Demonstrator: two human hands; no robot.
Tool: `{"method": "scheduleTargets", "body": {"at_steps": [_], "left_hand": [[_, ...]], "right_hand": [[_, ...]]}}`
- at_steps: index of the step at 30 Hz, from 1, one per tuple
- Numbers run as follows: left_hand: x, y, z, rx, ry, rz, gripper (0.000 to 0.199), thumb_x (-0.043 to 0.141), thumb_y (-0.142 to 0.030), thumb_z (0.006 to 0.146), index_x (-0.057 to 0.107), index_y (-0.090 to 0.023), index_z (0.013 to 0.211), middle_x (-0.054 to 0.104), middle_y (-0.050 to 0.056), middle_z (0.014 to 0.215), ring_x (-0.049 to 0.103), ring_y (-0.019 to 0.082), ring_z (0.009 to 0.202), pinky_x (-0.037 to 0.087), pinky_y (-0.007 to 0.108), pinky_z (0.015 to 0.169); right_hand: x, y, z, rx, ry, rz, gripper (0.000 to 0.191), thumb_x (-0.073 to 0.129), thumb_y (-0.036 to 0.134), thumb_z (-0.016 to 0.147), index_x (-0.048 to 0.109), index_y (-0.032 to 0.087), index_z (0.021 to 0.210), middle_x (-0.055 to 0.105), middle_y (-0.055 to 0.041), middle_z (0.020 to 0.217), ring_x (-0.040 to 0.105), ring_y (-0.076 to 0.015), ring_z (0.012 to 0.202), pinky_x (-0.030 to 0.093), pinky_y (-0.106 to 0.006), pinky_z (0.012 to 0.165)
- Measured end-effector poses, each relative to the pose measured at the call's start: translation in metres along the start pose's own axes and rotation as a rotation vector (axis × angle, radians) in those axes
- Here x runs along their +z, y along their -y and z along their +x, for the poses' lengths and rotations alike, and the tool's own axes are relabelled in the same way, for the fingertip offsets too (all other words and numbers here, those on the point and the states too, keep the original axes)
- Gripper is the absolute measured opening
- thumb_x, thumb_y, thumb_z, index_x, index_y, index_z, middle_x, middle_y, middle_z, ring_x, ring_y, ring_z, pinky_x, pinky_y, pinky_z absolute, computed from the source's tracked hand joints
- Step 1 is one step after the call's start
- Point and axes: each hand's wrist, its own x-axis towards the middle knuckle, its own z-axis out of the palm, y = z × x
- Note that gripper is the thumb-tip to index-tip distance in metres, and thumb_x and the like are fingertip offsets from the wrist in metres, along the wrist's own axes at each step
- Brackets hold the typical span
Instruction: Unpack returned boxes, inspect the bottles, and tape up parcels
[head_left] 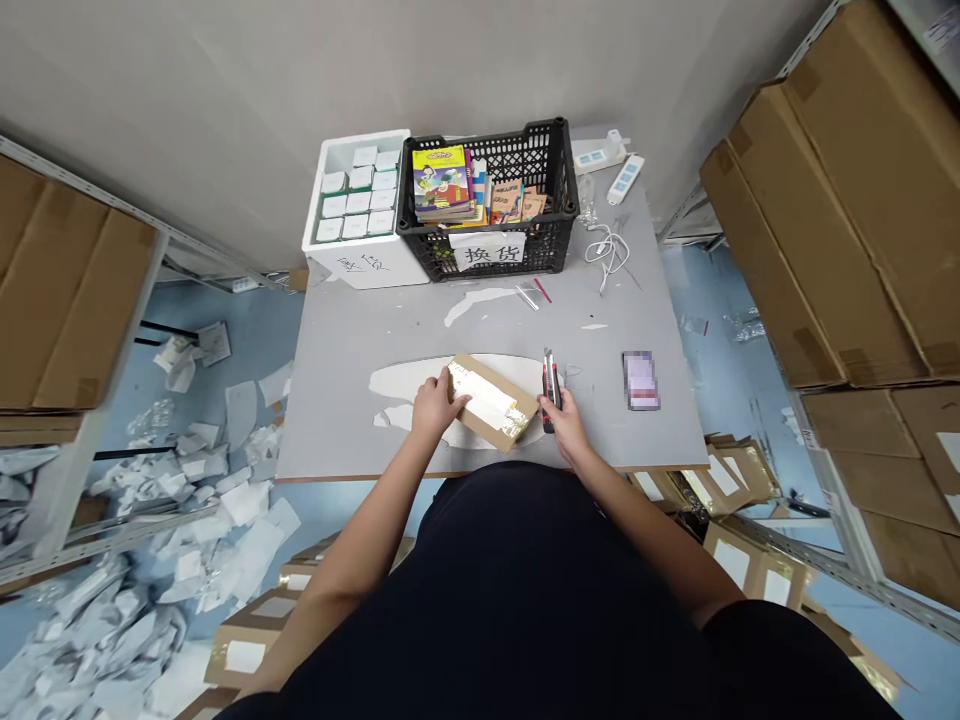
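- brown cardboard box (491, 400) with a white label and shiny tape is sitting over the near middle of the grey table (345, 320), between the two hands; whether it is lying fully flat, i cannot tell.
- the left hand (435, 405) is grasping the box at its left end, its thumb resting on the top face.
- the right hand (566, 420) is clenching around a red and black utility knife (551, 395) just beside the box's right end, and the knife is pointing toward the far side.
- white paper scraps (405, 378) are lying beneath and around the box.
- a phone (641, 381) is resting to the right of the knife.
- a black crate (491, 250) is holding books (442, 185) at the far side, and a white bin (367, 262) is standing beside it, holding small boxes (358, 202).
- a white cable (609, 250) is curling right of the crate.
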Motion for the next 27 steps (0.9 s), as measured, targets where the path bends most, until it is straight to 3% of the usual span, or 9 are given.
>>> {"method": "scheduleTargets", "body": {"at_steps": [4,7,10,13,16,21,27], "left_hand": [[0.008,0.001,-0.043,-0.069,0.03,0.037,0.084,0.048,-0.066,0.086,0.026,-0.017,0.151,0.059,0.016,0.107,0.061,0.033,0.096,0.049,0.04,0.076],[0.011,-0.001,-0.059,-0.038,-0.027,0.061,0.086,0.05,-0.068,0.084,0.029,-0.016,0.149,0.055,0.023,0.124,0.057,0.037,0.111,0.049,0.045,0.085],[0.012,-0.009,-0.056,0.143,-0.077,0.093,0.086,0.056,-0.065,0.083,0.032,-0.016,0.149,0.036,0.026,0.148,0.037,0.042,0.136,0.037,0.054,0.104],[0.013,-0.021,-0.042,0.416,0.018,0.109,0.087,0.061,-0.06,0.082,0.028,-0.02,0.151,0.026,0.021,0.156,0.023,0.039,0.145,0.022,0.057,0.114],[0.017,-0.031,-0.03,0.584,0.114,0.137,0.09,0.067,-0.056,0.079,0.024,-0.024,0.152,0.023,0.016,0.159,0.018,0.036,0.147,0.015,0.057,0.117],[0.025,-0.037,-0.022,0.686,0.126,0.164,0.09,0.067,-0.052,0.081,0.023,-0.021,0.153,0.02,0.017,0.16,0.013,0.035,0.148,0.011,0.058,0.118],[0.031,-0.037,-0.026,0.684,0.079,0.178,0.083,0.058,-0.057,0.085,0.026,-0.02,0.152,0.021,0.018,0.159,0.013,0.036,0.148,0.009,0.059,0.117]], "right_hand": [[0.004,0.02,0.033,-0.059,0.031,0.067,0.045,0.073,0.047,0.069,0.056,0.023,0.103,0.067,-0.0021,0.098,0.063,-0.0159,0.087,0.052,-0.029,0.077],[-0.003,0.027,0.046,-0.042,0.058,0.124,0.045,0.074,0.047,0.067,0.056,0.023,0.1,0.066,-0.0007,0.09,0.064,-0.0154,0.081,0.054,-0.03,0.074],[-0.022,0.021,0.042,-0.021,0.06,0.042,0.047,0.073,0.045,0.067,0.057,0.022,0.105,0.062,0.0031,0.078,0.06,-0.0117,0.061,0.051,-0.025,0.055],[-0.046,0.008,0.022,0.026,0.081,-0.102,0.062,0.069,0.042,0.068,0.053,0.022,0.125,0.061,0.0049,0.073,0.051,-0.0088,0.047,0.042,-0.021,0.04],[-0.061,-0.004,-0.003,0.079,0.123,-0.202,0.077,0.066,0.037,0.069,0.044,0.023,0.142,0.063,0.0049,0.073,0.048,-0.0077,0.043,0.04,-0.02,0.037],[-0.065,-0.009,-0.027,0.119,0.174,-0.242,0.077,0.064,0.031,0.072,0.043,0.027,0.146,0.063,0.005,0.072,0.048,-0.0072,0.042,0.04,-0.018,0.034],[-0.068,-0.008,-0.035,0.125,0.168,-0.242,0.074,0.065,0.028,0.073,0.046,0.03,0.145,0.062,0.0067,0.064,0.047,-0.0075,0.04,0.041,-0.018,0.034]]}}
